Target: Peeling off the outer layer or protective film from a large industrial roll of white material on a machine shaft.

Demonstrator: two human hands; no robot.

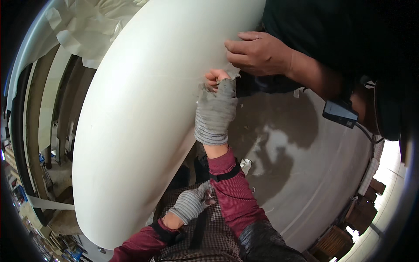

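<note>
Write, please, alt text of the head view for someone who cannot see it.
The wearer's gray-gloved right hand is at the edge of a large, curved white form, close to a co-worker's bare hand. The gloved left hand is low, before a checked garment.

My gloved right hand (216, 106) at a curved white panel (133, 109), near a co-worker's bare hand (262, 53); my gloved left hand (190, 203) lower.

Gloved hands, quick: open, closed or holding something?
Left hand: over checked cloth; cannot tell open or closed.
Right hand: curled by the white surface; cannot tell if it holds anything.
</note>
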